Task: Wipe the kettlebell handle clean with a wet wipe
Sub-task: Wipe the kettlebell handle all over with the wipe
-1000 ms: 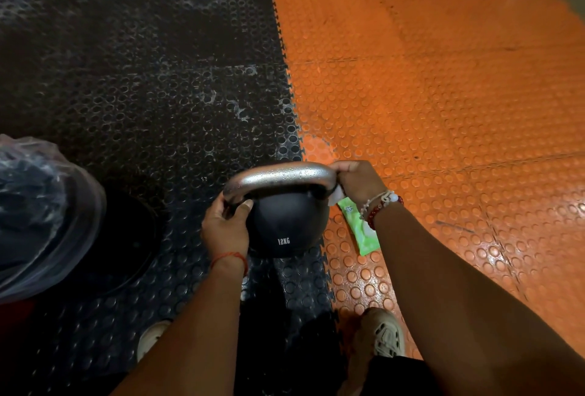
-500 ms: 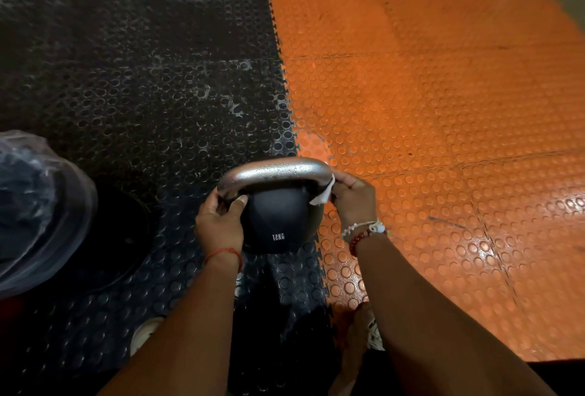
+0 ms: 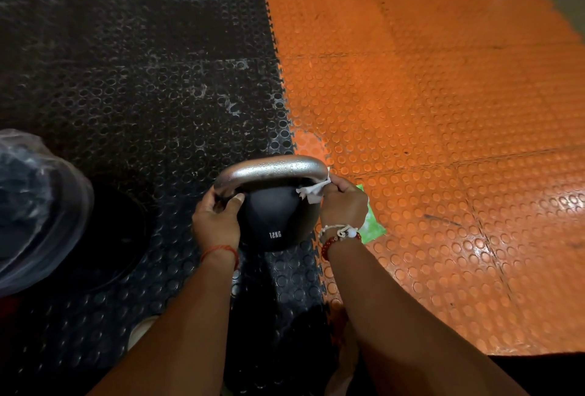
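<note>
Since half a second ago, the green wipe packet [image 3: 373, 224] shows again beside the right hand [image 3: 343, 205], which pinches the wet wipe [image 3: 311, 190] against the wet kettlebell handle [image 3: 272, 169]'s right bend. Left hand [image 3: 217, 221] grips its left end on the floor mats [image 3: 158, 95].

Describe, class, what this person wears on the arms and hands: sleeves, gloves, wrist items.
Both forearms are bare, with no sleeves or gloves in view. The left hand has a thin orange-red thread around the wrist. The right hand has a white cord bracelet with a white bead, plus a string of dark red beads.
</note>
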The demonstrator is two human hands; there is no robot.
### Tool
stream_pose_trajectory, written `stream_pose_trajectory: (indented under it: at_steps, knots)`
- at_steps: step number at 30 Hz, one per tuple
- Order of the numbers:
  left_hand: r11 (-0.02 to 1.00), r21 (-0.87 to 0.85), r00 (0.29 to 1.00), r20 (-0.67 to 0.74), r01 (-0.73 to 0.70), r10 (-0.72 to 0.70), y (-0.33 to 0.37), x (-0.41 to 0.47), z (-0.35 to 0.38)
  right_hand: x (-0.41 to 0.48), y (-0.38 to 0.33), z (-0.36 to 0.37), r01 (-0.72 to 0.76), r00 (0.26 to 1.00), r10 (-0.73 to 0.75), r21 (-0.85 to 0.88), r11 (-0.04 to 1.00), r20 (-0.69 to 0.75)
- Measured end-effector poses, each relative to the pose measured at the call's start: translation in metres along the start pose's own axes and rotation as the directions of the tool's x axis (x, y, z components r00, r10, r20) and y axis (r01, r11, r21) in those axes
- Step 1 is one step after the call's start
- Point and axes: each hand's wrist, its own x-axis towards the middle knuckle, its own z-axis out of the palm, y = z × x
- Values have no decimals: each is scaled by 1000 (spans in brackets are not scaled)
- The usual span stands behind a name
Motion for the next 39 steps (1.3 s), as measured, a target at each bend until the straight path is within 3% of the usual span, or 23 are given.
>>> stream_pose_trajectory:
  at_steps: [16,20,26,30,35,39]
  knots:
    - [1000,11,1000,11,28,-28,1,0,0,-12,-12,-5,-9,999,5,-77,997,-46]
    - [1000,12,1000,7,24,-24,-1,2,0,-20,-7,-1,47,995,-49,-30,998,-90]
    - [1000,17,1000,16,25,-25,-3,4,0,-15,-10,-1,-34,997,31,-41,999,-71]
    - [999,34,1000,13,20,-21,-5,6,-1,-22,-9,2,28,994,-33,-51,998,-102]
    - [999,31,1000,14,19,-20,-6,6,0,-14,-8,2,-56,997,55,-25,998,-47]
    - [999,33,1000,13,13,-13,-7,7,0,-19,-9,3,-5,999,5,6,1000,-47]
